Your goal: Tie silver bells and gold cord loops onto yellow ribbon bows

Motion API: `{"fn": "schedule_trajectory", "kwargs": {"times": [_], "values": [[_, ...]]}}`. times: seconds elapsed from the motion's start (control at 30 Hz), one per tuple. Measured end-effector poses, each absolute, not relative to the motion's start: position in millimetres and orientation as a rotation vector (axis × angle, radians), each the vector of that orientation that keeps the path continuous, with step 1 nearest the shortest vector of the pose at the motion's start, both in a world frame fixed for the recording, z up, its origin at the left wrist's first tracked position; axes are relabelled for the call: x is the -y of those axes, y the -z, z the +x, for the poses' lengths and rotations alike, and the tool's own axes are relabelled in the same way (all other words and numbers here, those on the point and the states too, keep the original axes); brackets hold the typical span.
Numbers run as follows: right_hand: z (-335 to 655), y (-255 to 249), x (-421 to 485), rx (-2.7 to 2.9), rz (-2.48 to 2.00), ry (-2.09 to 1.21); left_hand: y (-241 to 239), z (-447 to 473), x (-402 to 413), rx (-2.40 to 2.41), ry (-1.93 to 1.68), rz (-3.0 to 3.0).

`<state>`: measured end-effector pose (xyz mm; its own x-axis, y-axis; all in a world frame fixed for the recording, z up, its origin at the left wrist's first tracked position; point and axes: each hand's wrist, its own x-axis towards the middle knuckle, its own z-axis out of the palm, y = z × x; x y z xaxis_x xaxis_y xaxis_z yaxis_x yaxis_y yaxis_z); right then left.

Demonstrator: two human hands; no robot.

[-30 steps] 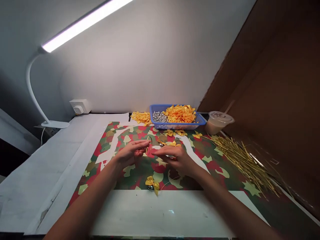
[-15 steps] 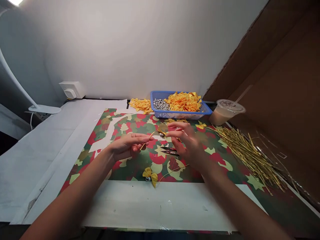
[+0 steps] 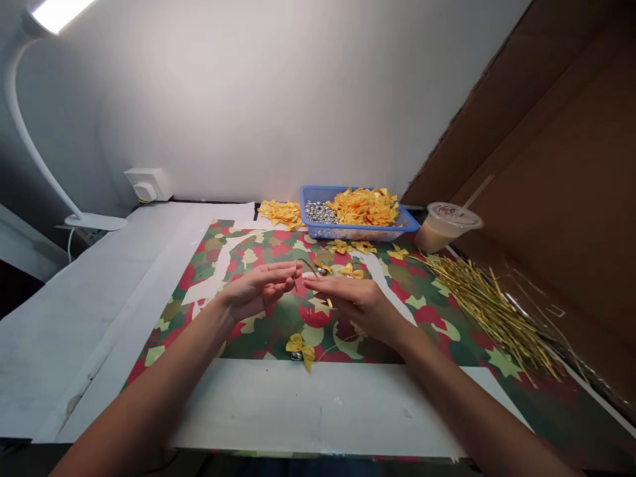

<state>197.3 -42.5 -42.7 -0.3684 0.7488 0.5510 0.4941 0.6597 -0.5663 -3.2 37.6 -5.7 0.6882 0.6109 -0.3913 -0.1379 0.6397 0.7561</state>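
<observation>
My left hand [image 3: 258,291] and my right hand [image 3: 355,301] meet over the patterned mat [image 3: 437,318], fingertips almost touching. Between them they pinch a thin gold twist tie [image 3: 309,267], bent into an arch from one hand to the other. A finished yellow bow with a small silver bell [image 3: 300,347] lies on the mat just below my hands. A few loose yellow bows [image 3: 350,270] lie behind my right hand.
A blue basket [image 3: 403,224] at the back holds silver bells and yellow bows. More bows [image 3: 281,212] lie left of it. A lidded drink cup [image 3: 444,226] stands at right, a heap of gold ties [image 3: 489,308] beside it. Desk lamp base [image 3: 96,220] and socket [image 3: 146,185] at left.
My right hand came back from the loose bows toward my left hand and took hold of the tie's other end, bending it into an arch. The small scissors are now hidden under it.
</observation>
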Motion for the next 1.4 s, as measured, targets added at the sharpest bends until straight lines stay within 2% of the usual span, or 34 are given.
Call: {"fn": "schedule_trajectory", "kwargs": {"times": [0.2, 0.4, 0.5, 0.67, 0.87, 1.03, 1.4], "values": [[191.6, 42.4, 44.1, 1.982, -1.009, -0.53, 14.8, 0.9, -34.7, -0.842, -0.643, 0.879], [191.0, 33.4, 46.8, 1.872, -1.024, -0.296, 15.6, 7.6, -26.3, -0.887, -0.774, 0.905], [191.1, 31.3, 46.6, 1.812, -1.052, -0.293, 16.2, 10.9, -22.2, -0.924, -0.812, 0.905], [192.4, 34.4, 43.4, 1.762, -1.077, -0.242, 13.8, 11.4, -20.8, -0.892, -0.75, 0.888], [198.0, 35.1, 43.9, 1.788, -1.105, -0.116, 6.5, 5.3, -24.0, -0.683, -0.467, 0.817], [199.7, 36.4, 44.4, 2.006, -0.999, -0.205, 2.5, 3.6, -24.1, -0.674, -0.451, 0.703], [187.6, 33.3, 52.6, 2.039, -0.791, -0.115, -2.0, 3.5, -23.2, -0.609, -0.422, 0.682]]}}
